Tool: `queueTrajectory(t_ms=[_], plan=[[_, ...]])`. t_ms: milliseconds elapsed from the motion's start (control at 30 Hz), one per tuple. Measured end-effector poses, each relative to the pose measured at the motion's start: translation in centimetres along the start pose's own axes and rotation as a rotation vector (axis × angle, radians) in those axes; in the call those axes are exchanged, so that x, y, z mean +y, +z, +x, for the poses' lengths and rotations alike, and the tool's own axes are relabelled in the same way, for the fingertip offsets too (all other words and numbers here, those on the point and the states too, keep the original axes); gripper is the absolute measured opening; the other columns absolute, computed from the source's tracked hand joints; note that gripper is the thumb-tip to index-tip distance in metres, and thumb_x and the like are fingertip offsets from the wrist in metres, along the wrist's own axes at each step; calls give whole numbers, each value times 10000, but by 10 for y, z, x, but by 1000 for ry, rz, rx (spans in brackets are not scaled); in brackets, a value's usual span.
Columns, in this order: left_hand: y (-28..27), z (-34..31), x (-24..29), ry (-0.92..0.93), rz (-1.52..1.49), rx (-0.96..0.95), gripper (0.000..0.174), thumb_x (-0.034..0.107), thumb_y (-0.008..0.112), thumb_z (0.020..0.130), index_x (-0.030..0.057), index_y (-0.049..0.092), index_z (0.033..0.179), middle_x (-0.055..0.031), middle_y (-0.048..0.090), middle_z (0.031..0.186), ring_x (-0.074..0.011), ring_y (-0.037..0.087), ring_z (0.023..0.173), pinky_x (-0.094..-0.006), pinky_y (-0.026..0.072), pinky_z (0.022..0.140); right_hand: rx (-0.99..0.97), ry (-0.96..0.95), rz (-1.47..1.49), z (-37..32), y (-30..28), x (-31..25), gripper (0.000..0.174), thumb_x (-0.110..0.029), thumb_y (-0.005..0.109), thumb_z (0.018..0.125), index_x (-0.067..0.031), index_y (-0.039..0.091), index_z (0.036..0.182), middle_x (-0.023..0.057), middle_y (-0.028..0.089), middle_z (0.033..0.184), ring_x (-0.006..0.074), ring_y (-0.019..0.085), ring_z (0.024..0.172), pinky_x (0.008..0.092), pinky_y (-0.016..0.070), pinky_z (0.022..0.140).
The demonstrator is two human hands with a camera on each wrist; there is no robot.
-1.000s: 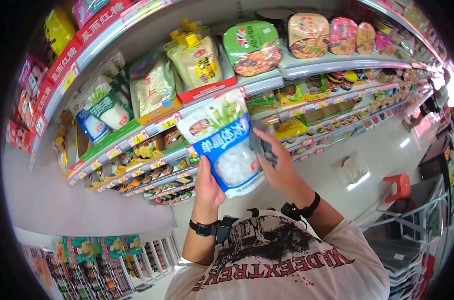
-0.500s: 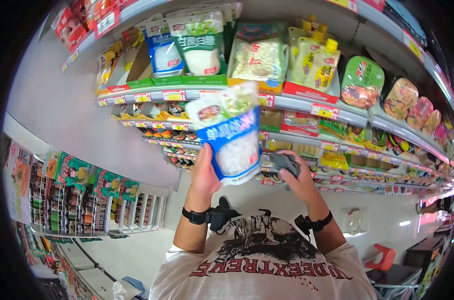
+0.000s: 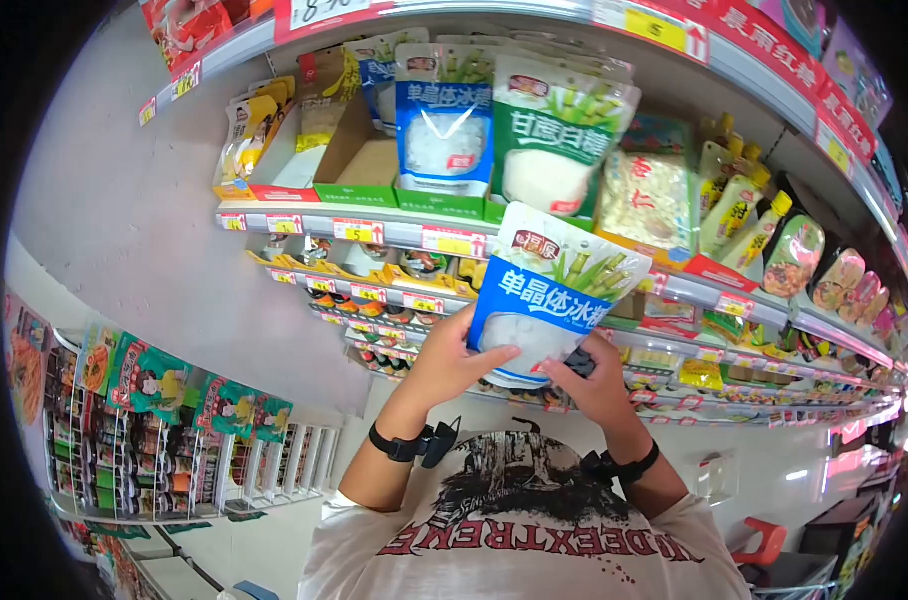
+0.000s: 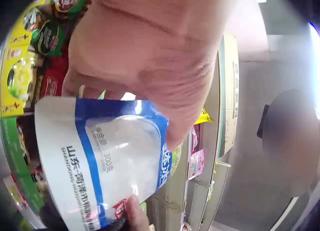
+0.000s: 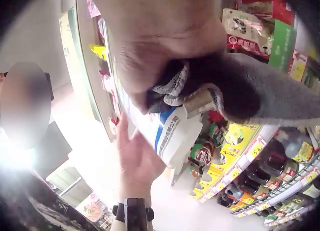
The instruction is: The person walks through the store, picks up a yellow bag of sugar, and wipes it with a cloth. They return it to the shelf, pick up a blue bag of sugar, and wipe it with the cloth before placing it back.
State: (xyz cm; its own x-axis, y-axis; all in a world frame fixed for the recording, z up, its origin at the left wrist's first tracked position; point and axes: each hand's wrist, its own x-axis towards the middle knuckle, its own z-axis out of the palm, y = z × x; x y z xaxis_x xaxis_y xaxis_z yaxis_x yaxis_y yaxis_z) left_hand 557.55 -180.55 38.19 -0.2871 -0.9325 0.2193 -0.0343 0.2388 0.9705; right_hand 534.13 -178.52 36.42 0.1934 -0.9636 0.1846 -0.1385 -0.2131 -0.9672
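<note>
A blue and white bag of rock sugar [image 3: 552, 300] is held upright in front of the chest, its printed front towards the head camera. My left hand [image 3: 452, 358] grips its lower left edge, thumb across the front. At the lower right corner, my right hand [image 3: 596, 385] pinches the bag with the thumb on its face. That same hand also holds a bunched dark grey cloth [image 5: 250, 88], which hangs out from the palm in the right wrist view. The bag's bottom end [image 4: 60, 161] faces the left wrist camera.
Behind the bag, a shelf holds another blue rock sugar bag [image 3: 442, 130], a green white-sugar bag [image 3: 549, 150] and an open carton [image 3: 359, 165]. Lower shelves carry bottles [image 5: 272, 161]. A wire rack [image 3: 174, 440] stands at left, a red stool [image 3: 759, 540] at lower right.
The view has swung left along the shelf. Half a second ago the right hand was apart from the bag with the cloth; now it holds the bag's corner too. The bag has shifted rightwards in view.
</note>
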Motion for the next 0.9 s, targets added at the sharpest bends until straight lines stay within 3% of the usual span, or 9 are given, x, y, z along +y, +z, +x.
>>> queueTrajectory(t_ms=[133,233,300,400,500,600,800,900], plan=[[-78,6,5,12,61,126,423,81,749,900,3,612,1293,-41,710,1116,-110,643,964,-296,539,866,31,-292,-131,27,28,-12,258,-88,780,815,-25,680,1045,74,639,949,172,611,867,314,480,780],[-150,14,17,52,34,353,373,70,709,933,-26,604,1278,-68,703,1132,-121,643,983,-295,539,866,88,-270,-115,28,21,-14,242,-71,763,825,-23,680,1048,84,636,971,173,610,888,313,476,794],[-192,30,20,191,-7,577,350,111,674,970,-31,596,1281,-92,688,1175,-140,644,1013,-293,528,897,166,-223,-67,22,14,-7,211,-53,730,850,-27,684,1055,76,647,988,173,617,911,304,477,826],[-226,62,39,276,-189,695,348,188,635,1010,-12,581,1289,-82,678,1187,-141,621,1073,-309,488,970,296,-94,-66,2,2,9,183,-55,706,874,-20,684,1053,62,661,1001,154,613,932,294,476,847],[-250,100,47,307,-42,692,367,225,654,1005,-8,596,1282,-81,679,1191,-134,616,1074,-298,481,955,411,34,-114,-18,-8,22,148,-66,679,906,-9,684,1042,49,672,1009,134,604,943,283,473,856],[-272,148,48,360,91,584,368,226,673,991,-13,608,1263,-83,687,1192,-129,638,970,-292,494,906,521,126,-92,-39,-15,31,127,-85,646,941,0,682,1028,39,673,1017,130,600,955,275,463,875],[-294,218,29,217,230,403,443,220,744,916,9,601,1278,-94,721,1093,-172,655,968,-323,502,874,612,177,13,-51,-7,40,143,-117,615,973,-1,685,1019,40,668,1028,139,594,988,275,448,913],[-290,227,38,302,658,356,539,186,770,854,20,557,1320,-154,712,1128,-232,667,1003,-351,506,878,595,190,36,-50,6,32,153,-130,615,978,-4,689,1021,41,665,1023,140,594,985,276,450,909]])
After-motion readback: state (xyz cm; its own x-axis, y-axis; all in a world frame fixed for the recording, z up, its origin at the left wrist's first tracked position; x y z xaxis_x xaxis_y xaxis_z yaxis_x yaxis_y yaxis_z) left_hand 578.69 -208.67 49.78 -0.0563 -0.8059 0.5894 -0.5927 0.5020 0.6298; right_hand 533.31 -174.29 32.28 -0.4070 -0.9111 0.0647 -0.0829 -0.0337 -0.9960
